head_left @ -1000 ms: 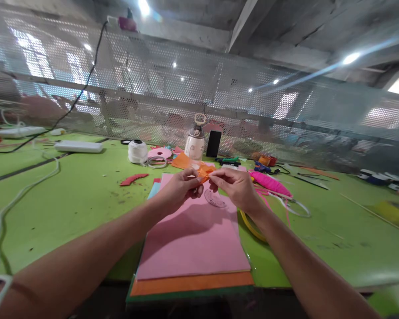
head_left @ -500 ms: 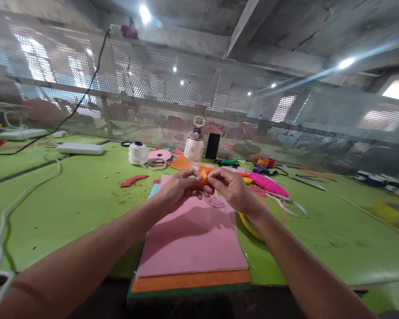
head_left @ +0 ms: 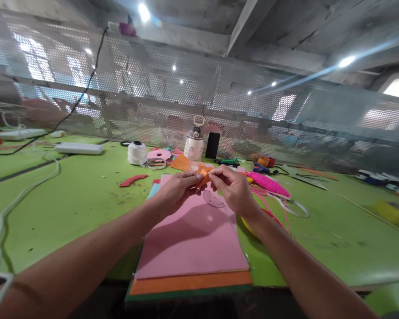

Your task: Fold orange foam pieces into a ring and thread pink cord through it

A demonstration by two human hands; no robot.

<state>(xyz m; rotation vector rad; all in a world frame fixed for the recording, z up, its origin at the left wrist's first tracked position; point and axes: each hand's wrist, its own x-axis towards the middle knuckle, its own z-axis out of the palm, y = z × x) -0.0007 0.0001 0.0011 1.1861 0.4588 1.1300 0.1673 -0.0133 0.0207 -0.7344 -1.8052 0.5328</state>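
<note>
A small folded piece of orange paper (head_left: 203, 176) is pinched between both hands above a stack of coloured sheets. My left hand (head_left: 179, 189) grips its left side, thumb on top. My right hand (head_left: 232, 186) pinches its right edge between thumb and fingertips. Beneath them lies a pink sheet (head_left: 193, 248), topmost on the stack, with an orange sheet (head_left: 193, 282) showing at the near edge. A clear protractor (head_left: 214, 199) with dark markings rests on the pink sheet. Just behind the hands is another orange piece (head_left: 181, 162), partly hidden.
Behind stand a white bottle (head_left: 194, 148) and a dark phone (head_left: 213, 145). To the left are a white thread spool (head_left: 137, 153), a red paper strip (head_left: 133, 180) and a white power strip (head_left: 79, 148). On the right lie a bright pink bundle (head_left: 269, 184) and a yellow ring (head_left: 251, 228).
Both hands stay over the pink sheet, still pinching the orange paper. The left fingers have curled in beneath it, and the right fingers have shifted slightly along its edge.
</note>
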